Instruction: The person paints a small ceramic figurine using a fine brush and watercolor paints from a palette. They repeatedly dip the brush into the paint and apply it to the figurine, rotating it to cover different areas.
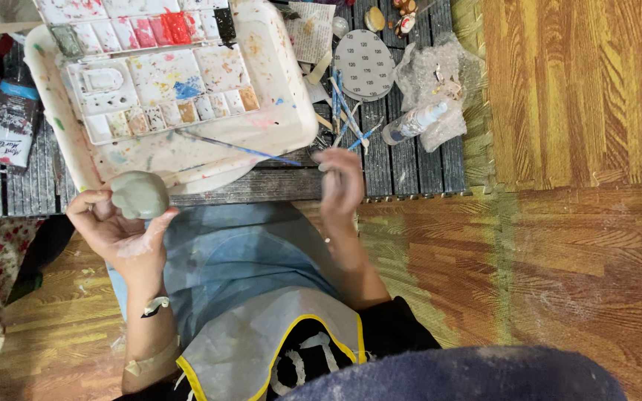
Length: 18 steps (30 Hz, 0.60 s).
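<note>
My left hand (117,226) holds a grey-green lump of clay (140,194) between thumb and fingertips, just in front of the table edge. My right hand (341,186) is raised at the table's front edge with its fingers curled together; whether it grips a small tool I cannot tell. A thin blue paintbrush (243,149) lies across the white tray (284,126) between the two hands. On the tray sits a paint-stained watercolour palette (161,82) with several small pans.
Several blue-handled tools (347,111) lie on the dark slatted table (410,167), beside a round grey disc (364,64), a small clear bottle (414,122) and crumpled plastic wrap (440,74). A paint tube (9,122) lies at left. Wooden floor mats (581,148) spread right.
</note>
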Available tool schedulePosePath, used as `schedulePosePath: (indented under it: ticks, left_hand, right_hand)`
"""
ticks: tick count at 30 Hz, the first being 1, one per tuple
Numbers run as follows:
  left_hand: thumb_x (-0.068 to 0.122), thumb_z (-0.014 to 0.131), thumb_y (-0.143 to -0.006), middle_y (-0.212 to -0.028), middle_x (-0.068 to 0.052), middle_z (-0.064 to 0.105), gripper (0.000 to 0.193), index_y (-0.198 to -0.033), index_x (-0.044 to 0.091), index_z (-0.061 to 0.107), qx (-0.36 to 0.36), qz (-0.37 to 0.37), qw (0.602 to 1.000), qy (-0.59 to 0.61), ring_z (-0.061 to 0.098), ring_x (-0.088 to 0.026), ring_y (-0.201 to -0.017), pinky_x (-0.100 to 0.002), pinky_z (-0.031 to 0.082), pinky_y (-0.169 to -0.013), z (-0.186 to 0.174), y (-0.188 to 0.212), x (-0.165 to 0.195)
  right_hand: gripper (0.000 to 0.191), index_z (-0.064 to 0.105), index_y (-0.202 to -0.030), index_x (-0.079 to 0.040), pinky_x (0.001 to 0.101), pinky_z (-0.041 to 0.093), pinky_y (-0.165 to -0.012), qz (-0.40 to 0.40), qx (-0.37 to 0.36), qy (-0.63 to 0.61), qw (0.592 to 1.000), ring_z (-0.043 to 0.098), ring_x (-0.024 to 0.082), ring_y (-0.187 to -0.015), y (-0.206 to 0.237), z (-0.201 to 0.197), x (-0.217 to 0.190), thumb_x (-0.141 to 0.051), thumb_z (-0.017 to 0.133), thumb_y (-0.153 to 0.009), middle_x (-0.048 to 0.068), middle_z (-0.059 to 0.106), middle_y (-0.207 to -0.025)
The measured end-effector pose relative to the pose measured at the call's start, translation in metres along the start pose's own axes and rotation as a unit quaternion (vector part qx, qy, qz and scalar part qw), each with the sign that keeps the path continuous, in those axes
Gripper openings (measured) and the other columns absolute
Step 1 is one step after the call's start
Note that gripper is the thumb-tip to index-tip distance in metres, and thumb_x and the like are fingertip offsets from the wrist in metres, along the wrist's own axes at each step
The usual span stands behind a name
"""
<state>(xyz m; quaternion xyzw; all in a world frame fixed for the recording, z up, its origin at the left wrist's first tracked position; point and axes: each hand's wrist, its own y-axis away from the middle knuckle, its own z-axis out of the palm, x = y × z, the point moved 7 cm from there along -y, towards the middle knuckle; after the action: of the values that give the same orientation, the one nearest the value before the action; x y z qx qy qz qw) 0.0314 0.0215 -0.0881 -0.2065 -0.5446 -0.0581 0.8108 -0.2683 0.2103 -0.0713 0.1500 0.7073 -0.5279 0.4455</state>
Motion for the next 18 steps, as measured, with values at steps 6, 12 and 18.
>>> schedulePosePath:
  ticks: [6, 12, 18]
  left_hand:
    - [0.001, 0.098, -0.092, -0.128, -0.002, 0.045, 0.079, -0.135, 0.014, 0.033, 0.007, 0.005, 1.000, 0.010, 0.055, -0.015, -0.119, -0.032, 0.055, -0.108, -0.005, -0.005, -0.003]
    - [0.000, 0.098, -0.089, -0.126, -0.001, 0.042, 0.079, -0.134, 0.013, 0.035, 0.030, 0.023, 0.999, 0.007, 0.052, -0.013, -0.118, -0.028, 0.052, -0.111, -0.018, -0.014, 0.000]
    - [-0.004, 0.097, -0.094, -0.129, -0.004, 0.045, 0.078, -0.135, 0.013, 0.033, 0.033, 0.020, 0.999, -0.030, 0.054, -0.015, -0.120, -0.029, 0.052, -0.113, -0.028, -0.022, 0.003]
  right_hand:
    - [0.024, 0.065, -0.118, -0.008, 0.0481, 0.044, -0.103, 0.016, -0.070, 0.463, 0.884, 0.059, 0.031, -0.117, -0.026, -0.045, 0.039, -0.013, 0.070, -0.096, 0.009, 0.068, -0.118]
    - [0.022, 0.066, -0.117, -0.012, 0.0475, 0.045, -0.102, 0.069, -0.097, 0.508, 0.853, 0.060, 0.029, -0.116, -0.032, -0.050, 0.055, -0.015, 0.072, -0.097, 0.009, 0.067, -0.120]
    - [0.022, 0.068, -0.115, -0.016, 0.0450, 0.045, -0.101, 0.009, -0.107, 0.520, 0.847, 0.059, 0.028, -0.117, -0.054, -0.026, 0.060, -0.020, 0.074, -0.094, 0.005, 0.067, -0.121]
